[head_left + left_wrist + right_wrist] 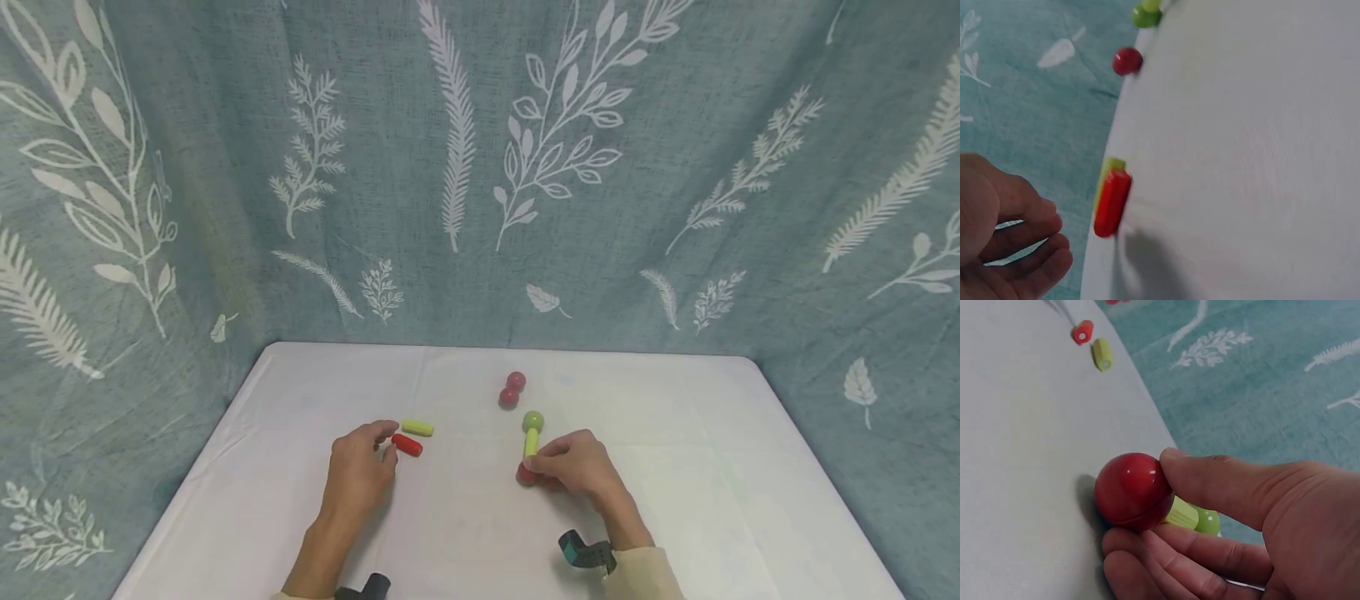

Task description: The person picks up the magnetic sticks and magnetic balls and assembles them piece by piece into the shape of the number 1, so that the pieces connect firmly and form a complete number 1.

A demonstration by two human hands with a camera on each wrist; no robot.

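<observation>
My right hand (577,462) pinches a red ball (1135,490) between thumb and fingers. A yellow-green rod (531,443) runs from that ball to a green ball (533,421), the three forming a straight piece over the white table. On the left side, my left hand (362,467) hovers with loosely bent fingers around a gap and holds nothing. Its fingertips are right by the near end of a red rod (407,445), and the left wrist view shows this rod (1112,203) beside the hand. Just behind it lies a second yellow-green rod (417,427).
Two more red balls (509,397) sit close together at the back of the white-covered table (637,400). A teal curtain (480,167) with white leaf prints hangs behind the table and along both sides. Dark wrist mounts (585,552) stick out at both wrists.
</observation>
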